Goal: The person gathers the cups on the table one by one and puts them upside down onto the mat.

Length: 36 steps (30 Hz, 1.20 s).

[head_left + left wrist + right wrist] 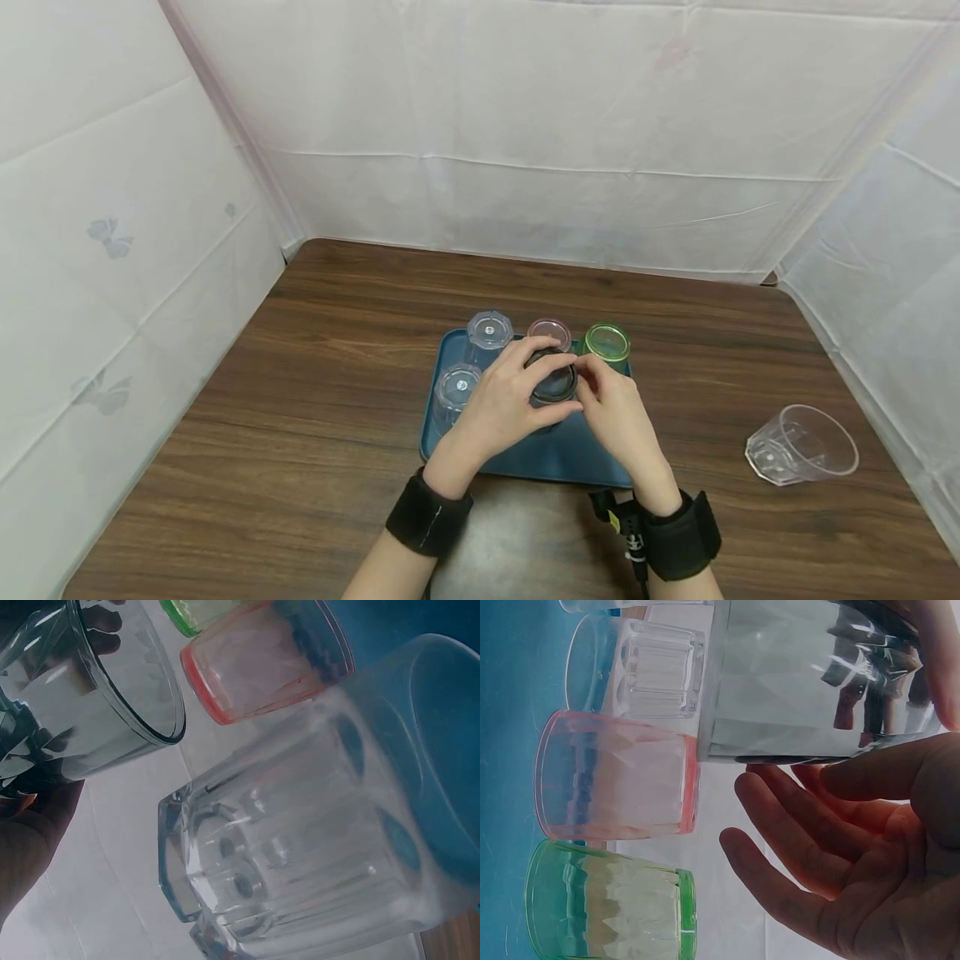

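A smoky grey tumbler [553, 379] is upside down over the blue tray [555, 458], its rim facing the tray. My left hand [498, 400] grips it from above on the left, with fingers and thumb spread around the base end. My right hand [617, 408] has thumb and fingertips at the tumbler's right side; in the right wrist view its fingers curl by the glass wall. Behind it on the tray stand an upturned pink tumbler [619, 776] and an upturned green tumbler [611, 904].
Two clear tumblers, a rear one [489, 332] and a front one [456, 390], stand upturned along the tray's left side. Another clear tumbler [801, 446] stands mouth up on the wooden table [300, 433] at the right. White sheeting [525, 208] hangs around the table.
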Motion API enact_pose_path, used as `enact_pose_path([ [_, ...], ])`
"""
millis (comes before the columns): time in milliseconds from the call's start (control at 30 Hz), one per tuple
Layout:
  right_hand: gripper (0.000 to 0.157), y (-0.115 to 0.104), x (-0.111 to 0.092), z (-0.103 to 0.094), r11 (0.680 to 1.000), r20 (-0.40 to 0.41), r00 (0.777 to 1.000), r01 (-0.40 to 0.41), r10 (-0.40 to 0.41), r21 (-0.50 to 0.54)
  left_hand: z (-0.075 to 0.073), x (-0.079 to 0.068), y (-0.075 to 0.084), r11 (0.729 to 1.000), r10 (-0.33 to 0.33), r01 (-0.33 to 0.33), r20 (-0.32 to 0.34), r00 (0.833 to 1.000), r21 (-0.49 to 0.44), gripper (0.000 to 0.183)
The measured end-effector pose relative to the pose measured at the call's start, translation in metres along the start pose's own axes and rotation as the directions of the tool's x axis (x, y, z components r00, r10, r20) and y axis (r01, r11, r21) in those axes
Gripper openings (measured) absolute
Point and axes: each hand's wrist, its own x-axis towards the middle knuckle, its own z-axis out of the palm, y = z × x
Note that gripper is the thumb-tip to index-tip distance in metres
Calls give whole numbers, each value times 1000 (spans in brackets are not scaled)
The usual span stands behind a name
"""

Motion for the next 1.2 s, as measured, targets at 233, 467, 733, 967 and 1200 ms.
enact_pose_path([
  [233,19,5,-1,-8,1000,6,1000,4,-4,28,2,-2,-1,999,-53,54,73,996,-2,48],
  [467,22,17,-1,-25,999,-50,998,-35,36,22,2,-4,-2,993,-104,94,175,979,68,52],
  [733,25,32,-2,-43,994,-168,981,-104,96,-37,2,-5,-1,981,-169,135,278,946,137,55],
  [967,31,46,-6,-60,967,-278,940,-235,200,-99,4,-6,-2,967,-221,150,387,895,204,57],
  [1200,36,62,-11,-73,934,-325,906,-329,271,-139,6,-7,-4,962,-244,163,418,875,219,58],
])
